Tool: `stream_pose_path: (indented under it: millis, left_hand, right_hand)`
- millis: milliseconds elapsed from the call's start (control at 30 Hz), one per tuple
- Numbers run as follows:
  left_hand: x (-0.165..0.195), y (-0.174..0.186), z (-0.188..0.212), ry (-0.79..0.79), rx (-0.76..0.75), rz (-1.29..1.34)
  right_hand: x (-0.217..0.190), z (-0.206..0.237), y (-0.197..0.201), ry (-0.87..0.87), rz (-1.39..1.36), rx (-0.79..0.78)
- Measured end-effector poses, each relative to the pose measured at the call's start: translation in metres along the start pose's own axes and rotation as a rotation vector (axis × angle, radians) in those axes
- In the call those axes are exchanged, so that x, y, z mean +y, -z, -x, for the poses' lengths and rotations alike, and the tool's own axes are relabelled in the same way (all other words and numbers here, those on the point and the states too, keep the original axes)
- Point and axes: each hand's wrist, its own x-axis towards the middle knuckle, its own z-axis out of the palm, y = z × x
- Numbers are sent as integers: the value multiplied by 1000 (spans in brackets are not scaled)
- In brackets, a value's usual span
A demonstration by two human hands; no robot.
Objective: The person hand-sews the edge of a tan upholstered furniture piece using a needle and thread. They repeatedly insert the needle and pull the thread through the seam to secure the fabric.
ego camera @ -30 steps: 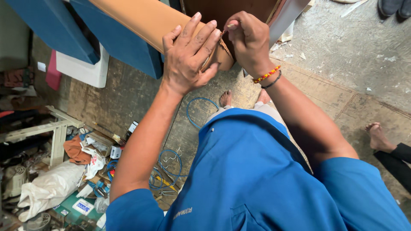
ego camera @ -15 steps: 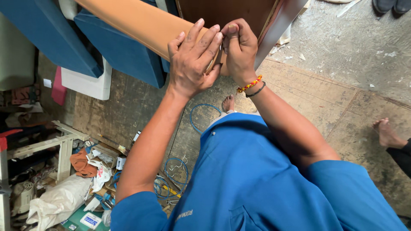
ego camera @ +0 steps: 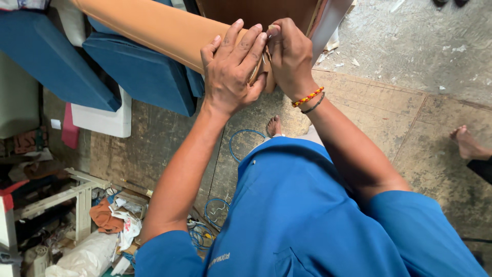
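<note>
A long tan leatherette-covered cushion [ego camera: 154,28] slants down from the upper left of the view to its near end at top centre, held up above the floor in front of the person's chest; the left hand [ego camera: 233,69] lies flat over that end, fingers spread and pressed down on the covering, the thumb wrapped round its lower edge; the right hand [ego camera: 289,54] is closed tightly on the very tip of the cushion, fingers curled and pinching a fold of the tan material, touching the left hand's fingertips; what lies inside the pinch is hidden; a beaded red and yellow bracelet [ego camera: 308,97] and a dark band sit on the right wrist; just beneath the cushion lie two blue upholstered cushions [ego camera: 138,72], one beside the other, with a white foam block [ego camera: 100,120] below them; behind the hands stands a brown wooden panel [ego camera: 256,11]; a loop of blue hose [ego camera: 241,143] lies on the worn concrete floor [ego camera: 400,56] near the person's bare foot [ego camera: 274,125]; another person's bare foot [ego camera: 467,143] shows at the right edge; at lower left, a white wooden frame [ego camera: 66,197] stands among rags and scraps.
</note>
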Motion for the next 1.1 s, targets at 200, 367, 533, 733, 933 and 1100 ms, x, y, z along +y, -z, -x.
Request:
stream_pose_path:
  millis: [200,367,533,733,933,1100]
  left_hand:
    - [17,-2,-2,-7,-14,56]
    - [30,-4,-14,-5,-20,63]
    - [39,-6,-29,-41,-14,63]
    - [42,-12,-38,-83,-53,27]
    - [55,-21,-38,-143,-10,13]
    - [60,-24,-33,-155,-10,38]
  right_hand:
    - [26,2,20,-359,-696,-167]
    - [28,-3,43,-349,-719,-177]
    - [-8,25,70,67,-140,73]
    - [-16,23,63,30,-54,169]
    - [-13,44,77,137,-18,191]
    - [-23,42,94,-226,-964,289]
